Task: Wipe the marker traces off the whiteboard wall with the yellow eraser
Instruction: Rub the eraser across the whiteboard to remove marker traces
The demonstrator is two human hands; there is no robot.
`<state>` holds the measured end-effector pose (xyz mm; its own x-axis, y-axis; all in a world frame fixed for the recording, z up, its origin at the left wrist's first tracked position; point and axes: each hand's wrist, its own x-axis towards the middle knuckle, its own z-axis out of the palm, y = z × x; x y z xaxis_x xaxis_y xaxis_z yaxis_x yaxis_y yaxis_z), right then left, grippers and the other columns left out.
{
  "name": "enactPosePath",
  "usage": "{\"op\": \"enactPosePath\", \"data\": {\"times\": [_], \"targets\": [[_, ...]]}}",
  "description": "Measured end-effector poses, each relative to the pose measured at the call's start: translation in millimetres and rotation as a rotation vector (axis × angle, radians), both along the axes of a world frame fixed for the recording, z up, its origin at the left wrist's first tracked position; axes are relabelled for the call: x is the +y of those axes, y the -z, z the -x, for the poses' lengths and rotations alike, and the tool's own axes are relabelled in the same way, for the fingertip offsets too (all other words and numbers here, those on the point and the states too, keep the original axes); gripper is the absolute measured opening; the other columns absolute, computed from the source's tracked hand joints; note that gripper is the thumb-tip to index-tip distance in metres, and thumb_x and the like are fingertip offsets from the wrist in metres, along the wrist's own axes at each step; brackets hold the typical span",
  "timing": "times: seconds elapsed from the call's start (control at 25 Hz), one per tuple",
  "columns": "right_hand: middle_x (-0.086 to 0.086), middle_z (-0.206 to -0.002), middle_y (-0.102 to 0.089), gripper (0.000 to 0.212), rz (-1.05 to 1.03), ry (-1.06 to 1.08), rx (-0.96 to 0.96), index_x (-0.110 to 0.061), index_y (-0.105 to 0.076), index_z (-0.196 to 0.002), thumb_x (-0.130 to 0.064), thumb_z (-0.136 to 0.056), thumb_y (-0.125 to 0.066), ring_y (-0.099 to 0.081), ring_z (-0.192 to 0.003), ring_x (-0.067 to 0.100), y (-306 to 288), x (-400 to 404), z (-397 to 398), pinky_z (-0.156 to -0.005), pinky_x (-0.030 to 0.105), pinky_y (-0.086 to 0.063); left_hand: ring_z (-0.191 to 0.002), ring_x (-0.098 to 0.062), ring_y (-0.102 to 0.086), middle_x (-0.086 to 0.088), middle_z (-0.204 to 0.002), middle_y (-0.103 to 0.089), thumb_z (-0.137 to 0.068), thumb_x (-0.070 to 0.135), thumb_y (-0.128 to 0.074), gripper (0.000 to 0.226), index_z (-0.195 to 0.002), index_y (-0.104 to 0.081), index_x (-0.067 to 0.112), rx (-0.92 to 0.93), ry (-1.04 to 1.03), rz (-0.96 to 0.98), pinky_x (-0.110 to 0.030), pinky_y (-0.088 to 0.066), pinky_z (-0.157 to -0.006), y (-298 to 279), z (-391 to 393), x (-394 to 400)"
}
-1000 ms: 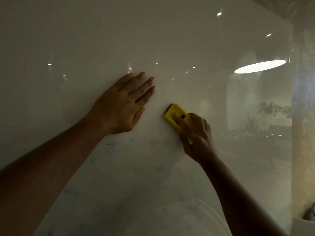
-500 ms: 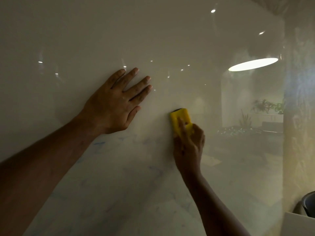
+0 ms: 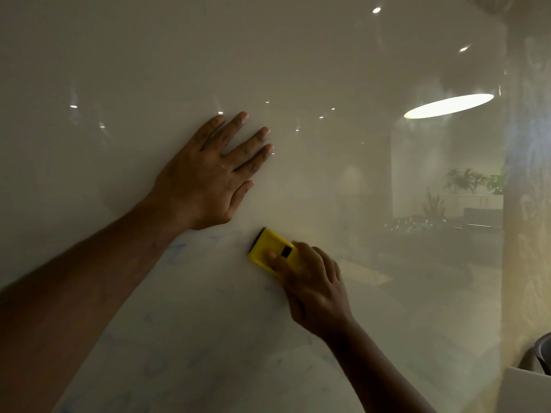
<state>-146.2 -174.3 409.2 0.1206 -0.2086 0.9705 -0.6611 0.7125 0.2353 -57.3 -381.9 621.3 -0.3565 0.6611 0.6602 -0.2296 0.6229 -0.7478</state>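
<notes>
A glossy whiteboard wall (image 3: 298,61) fills the view. My left hand (image 3: 208,180) lies flat on it with fingers spread, holding nothing. Below and right of it, my right hand (image 3: 313,287) presses the yellow eraser (image 3: 265,251) against the wall; the eraser's dark felt edge faces upper left and its right end is hidden under my fingers. Faint blue marker traces (image 3: 176,251) smear the wall under my left wrist and lower down, between my arms.
The wall's right edge meets a pale textured column (image 3: 527,204). A white ledge (image 3: 524,391) with a dark rounded object (image 3: 541,353) sits at the bottom right. Lamp and plant reflections show in the glossy surface.
My right hand has carried the eraser down and to the left, tilting it so its felt edge points upper left. My left hand has stayed flat on the wall.
</notes>
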Motion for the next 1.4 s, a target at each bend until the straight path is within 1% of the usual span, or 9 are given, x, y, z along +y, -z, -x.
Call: {"op": "enactPosePath", "data": {"times": [0.08, 0.24, 0.44, 0.6, 0.8, 0.88, 1.04, 1.24, 1.4], "targets": [[0.020, -0.126, -0.054, 0.054, 0.082, 0.068, -0.023, -0.024, -0.049, -0.152, -0.016, -0.099, -0.059, -0.053, -0.110, 0.042, -5.0, 19.1, 9.6, -0.093, 0.048, -0.048, -0.161, -0.041, -0.008, -0.006, -0.177, -0.007, -0.109, 0.041, -0.019, 0.064, -0.168, -0.018, 0.018, -0.008, 0.009, -0.008, -0.055, -0.011, -0.131, -0.1, -1.1, 0.7], [0.026, -0.126, -0.052, 0.049, 0.895, 0.049, -0.471, -0.018, -0.052, -0.150, -0.020, -0.101, -0.062, -0.049, -0.111, 0.042, -10.8, 22.5, 17.2, -0.098, 0.054, -0.047, -0.161, -0.040, -0.008, -0.006, -0.177, -0.007, -0.109, 0.041, -0.019, 0.063, -0.168, -0.017, 0.019, -0.002, -0.003, -0.014, -0.055, -0.011, -0.131, 2.2, 0.4, 0.8], [0.023, -0.131, -0.053, 0.047, 0.111, 0.067, -0.069, -0.017, -0.055, -0.147, -0.017, -0.100, -0.058, -0.051, -0.114, 0.041, 4.9, 16.8, 3.4, -0.096, 0.046, -0.044, -0.162, -0.040, -0.006, -0.006, -0.177, -0.004, -0.109, 0.041, -0.018, 0.063, -0.169, -0.014, 0.019, -0.004, -0.003, -0.018, -0.055, -0.010, -0.131, 1.1, 1.2, -0.6], [0.030, -0.126, -0.054, 0.049, 0.871, -0.007, -0.508, -0.017, -0.054, -0.148, -0.017, -0.100, -0.061, -0.052, -0.111, 0.048, -7.0, 27.0, 10.4, -0.097, 0.051, -0.044, -0.162, -0.040, -0.007, -0.005, -0.177, -0.006, -0.110, 0.040, -0.018, 0.062, -0.168, -0.017, 0.019, -0.007, -0.003, -0.036, -0.055, -0.011, -0.131, 4.4, -0.2, 1.8], [0.023, -0.136, -0.050, 0.047, 0.079, -0.001, -0.089, -0.023, -0.050, -0.150, -0.021, -0.103, -0.050, -0.050, -0.116, 0.042, -6.1, 6.0, -6.6, -0.098, 0.046, -0.042, -0.162, -0.039, -0.010, -0.006, -0.176, -0.009, -0.111, 0.039, -0.021, 0.061, -0.168, -0.020, 0.018, -0.001, 0.035, -0.041, -0.054, -0.012, -0.131, 4.4, 0.3, 0.4], [0.024, -0.137, -0.052, 0.048, 0.115, 0.070, -0.092, -0.024, -0.051, -0.150, -0.022, -0.103, -0.050, -0.052, -0.115, 0.044, -35.2, 32.0, 8.1, -0.098, 0.049, -0.045, -0.161, -0.039, -0.012, -0.006, -0.176, -0.012, -0.111, 0.038, -0.024, 0.060, -0.167, -0.022, 0.017, 0.009, 0.049, -0.041, -0.054, -0.015, -0.131, 5.5, 1.1, -0.2], [0.027, -0.137, -0.049, 0.057, 0.716, 0.035, -0.508, -0.023, -0.047, -0.154, -0.015, -0.099, -0.061, -0.049, -0.115, 0.047, -76.1, 48.1, 17.2, -0.101, 0.055, -0.046, -0.161, -0.039, -0.015, -0.006, -0.176, -0.014, -0.111, 0.037, -0.027, 0.060, -0.167, -0.024, 0.017, 0.021, 0.047, -0.035, -0.054, -0.016, -0.130, 6.6, 1.9, 0.8], [0.023, -0.134, -0.057, 0.048, -0.046, 0.044, -0.008, -0.023, -0.058, -0.145, -0.015, -0.098, -0.060, -0.055, -0.112, 0.044, -38.9, 10.9, -6.1, -0.094, 0.049, -0.047, -0.161, -0.039, -0.012, -0.007, -0.176, -0.012, -0.111, 0.039, -0.025, 0.061, -0.167, -0.022, 0.016, -0.012, 0.031, -0.036, -0.055, -0.016, -0.130, 4.4, -0.8, -0.2], [0.029, -0.128, -0.057, 0.051, 0.806, -0.023, -0.405, -0.014, -0.061, -0.142, -0.010, -0.091, -0.062, -0.055, -0.107, 0.047, -25.3, -16.1, -18.9, -0.092, 0.051, -0.045, -0.162, -0.038, -0.010, -0.007, -0.176, -0.009, -0.111, 0.041, -0.020, 0.062, -0.168, -0.018, 0.017, -0.058, 0.015, 0.008, -0.054, -0.015, -0.131, 4.2, -5.8, -7.1]]}}
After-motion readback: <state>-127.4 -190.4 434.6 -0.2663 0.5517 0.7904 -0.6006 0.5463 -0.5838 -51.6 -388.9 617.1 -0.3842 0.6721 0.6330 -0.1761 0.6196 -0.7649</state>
